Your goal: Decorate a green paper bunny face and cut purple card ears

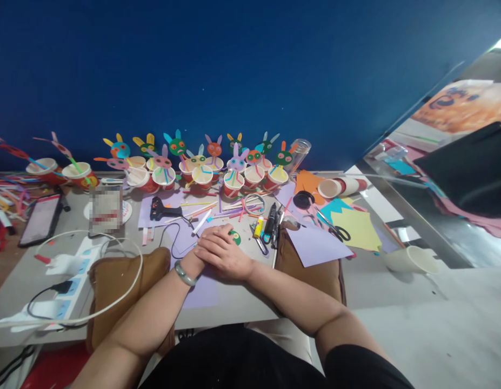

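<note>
Head: your right hand [229, 255] is covering left hand [195, 259], grips unclear — beside fingers, green disc [235, 237] is looking light; pinch edge.

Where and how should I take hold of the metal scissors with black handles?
Probably best by the black handle loops of the metal scissors, with the right grip coming from the near right: the loops sit on that side, while the blades angle away to the left.
</note>
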`<move>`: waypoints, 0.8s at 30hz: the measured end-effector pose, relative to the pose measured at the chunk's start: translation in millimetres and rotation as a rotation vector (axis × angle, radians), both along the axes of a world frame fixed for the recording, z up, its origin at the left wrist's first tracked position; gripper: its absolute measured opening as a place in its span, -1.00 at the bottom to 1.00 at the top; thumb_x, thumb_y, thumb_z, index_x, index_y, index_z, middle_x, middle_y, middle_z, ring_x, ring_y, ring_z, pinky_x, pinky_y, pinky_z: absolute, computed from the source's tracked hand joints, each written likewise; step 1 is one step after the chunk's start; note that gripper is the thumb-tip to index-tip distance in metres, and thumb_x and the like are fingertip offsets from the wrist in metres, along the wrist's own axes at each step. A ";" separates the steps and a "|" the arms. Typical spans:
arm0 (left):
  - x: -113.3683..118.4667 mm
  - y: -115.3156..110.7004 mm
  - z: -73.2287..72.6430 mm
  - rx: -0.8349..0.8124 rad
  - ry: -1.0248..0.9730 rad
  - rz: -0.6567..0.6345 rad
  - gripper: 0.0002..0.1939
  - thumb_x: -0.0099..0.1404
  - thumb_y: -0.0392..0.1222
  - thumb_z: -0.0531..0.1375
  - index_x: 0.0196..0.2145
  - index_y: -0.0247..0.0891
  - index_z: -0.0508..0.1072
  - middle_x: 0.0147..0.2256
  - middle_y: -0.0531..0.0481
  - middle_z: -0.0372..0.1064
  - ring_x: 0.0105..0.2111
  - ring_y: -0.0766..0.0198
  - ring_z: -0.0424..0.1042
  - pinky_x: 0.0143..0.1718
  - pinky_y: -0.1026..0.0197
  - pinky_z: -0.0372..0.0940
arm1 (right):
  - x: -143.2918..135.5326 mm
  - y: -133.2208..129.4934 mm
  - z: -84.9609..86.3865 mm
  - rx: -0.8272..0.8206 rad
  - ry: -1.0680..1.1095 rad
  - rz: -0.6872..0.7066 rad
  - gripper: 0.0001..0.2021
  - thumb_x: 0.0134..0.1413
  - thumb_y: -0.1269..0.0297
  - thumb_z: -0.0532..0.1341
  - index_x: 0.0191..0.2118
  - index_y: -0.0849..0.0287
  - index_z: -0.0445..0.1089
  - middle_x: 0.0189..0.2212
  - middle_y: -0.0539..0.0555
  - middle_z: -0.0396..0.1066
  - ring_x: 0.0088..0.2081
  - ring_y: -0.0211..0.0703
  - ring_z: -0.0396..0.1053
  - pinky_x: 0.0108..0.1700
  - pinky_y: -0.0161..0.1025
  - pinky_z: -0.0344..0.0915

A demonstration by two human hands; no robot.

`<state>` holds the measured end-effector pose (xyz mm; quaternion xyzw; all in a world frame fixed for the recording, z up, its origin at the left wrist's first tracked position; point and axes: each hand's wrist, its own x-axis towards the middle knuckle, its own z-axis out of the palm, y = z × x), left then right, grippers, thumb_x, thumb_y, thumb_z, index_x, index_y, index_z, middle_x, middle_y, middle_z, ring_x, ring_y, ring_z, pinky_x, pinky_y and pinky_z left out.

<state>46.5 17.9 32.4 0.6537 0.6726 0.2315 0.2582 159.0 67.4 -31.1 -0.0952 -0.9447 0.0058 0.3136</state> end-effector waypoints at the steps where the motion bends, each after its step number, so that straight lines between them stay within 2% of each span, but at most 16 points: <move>1: 0.0 -1.9 -3.4 -0.006 -0.029 0.028 -0.65 0.52 -0.01 0.22 0.13 -0.23 0.49 0.13 -0.23 0.49 0.09 -0.01 0.56 0.07 -0.26 0.54 | -0.2 0.0 0.5 0.001 0.002 -0.003 -0.52 0.34 0.30 0.25 0.31 0.33 0.40 0.24 0.39 0.48 0.38 0.21 0.29 0.37 0.24 0.29; 3: 1.2 -3.8 -9.4 -0.012 -0.100 0.096 -0.72 0.56 -0.04 0.13 0.05 -0.21 0.51 0.11 -0.28 0.52 0.11 -0.09 0.57 0.08 -0.41 0.52 | -0.5 0.0 1.3 0.005 -0.009 -0.007 -0.53 0.35 0.31 0.24 0.30 0.32 0.41 0.23 0.37 0.49 0.38 0.20 0.29 0.37 0.23 0.29; 6: 5.2 -3.2 -16.0 0.004 -0.210 0.188 -0.72 0.56 -0.04 0.06 -0.01 -0.21 0.49 0.07 -0.33 0.54 0.18 -0.17 0.53 0.14 -0.54 0.45 | -1.3 -0.1 2.2 0.008 -0.018 -0.012 -0.55 0.36 0.32 0.23 0.30 0.31 0.41 0.23 0.36 0.49 0.36 0.20 0.31 0.37 0.23 0.28; 13: 15.2 -2.7 -26.4 0.086 -0.488 0.374 -0.70 0.52 0.09 0.11 -0.13 -0.21 0.41 0.03 -0.39 0.54 0.24 -0.24 0.48 0.19 -0.63 0.37 | -2.1 0.3 -0.4 -0.018 -0.053 -0.016 -0.49 0.29 0.35 0.29 0.32 0.31 0.39 0.24 0.39 0.48 0.39 0.19 0.26 0.40 0.23 0.24; 17: 13.8 6.1 -33.5 0.103 -0.642 0.434 -0.70 0.48 0.10 0.15 -0.19 -0.19 0.40 -0.03 -0.35 0.56 0.20 -0.23 0.49 0.18 -0.54 0.40 | -1.5 1.1 -2.0 -0.036 -0.060 -0.005 -0.44 0.24 0.36 0.31 0.33 0.32 0.37 0.25 0.39 0.47 0.41 0.21 0.23 0.41 0.25 0.21; 22: 4.1 38.3 -37.1 0.094 -0.833 0.433 -0.70 0.40 0.15 0.23 -0.18 -0.13 0.46 -0.17 -0.23 0.58 0.06 -0.08 0.57 0.15 -0.18 0.49 | -2.4 0.4 -0.8 -0.031 -0.033 -0.016 -0.50 0.30 0.36 0.26 0.32 0.30 0.38 0.25 0.38 0.47 0.40 0.19 0.26 0.42 0.23 0.21; 24: 0.8 42.7 -38.3 0.068 -0.942 0.415 -0.70 0.40 0.16 0.22 -0.17 -0.12 0.47 -0.19 -0.20 0.58 0.04 -0.07 0.58 0.14 -0.16 0.50 | -2.7 0.3 -0.1 -0.024 -0.007 -0.005 -0.50 0.29 0.36 0.26 0.32 0.33 0.38 0.24 0.38 0.48 0.39 0.20 0.27 0.42 0.22 0.20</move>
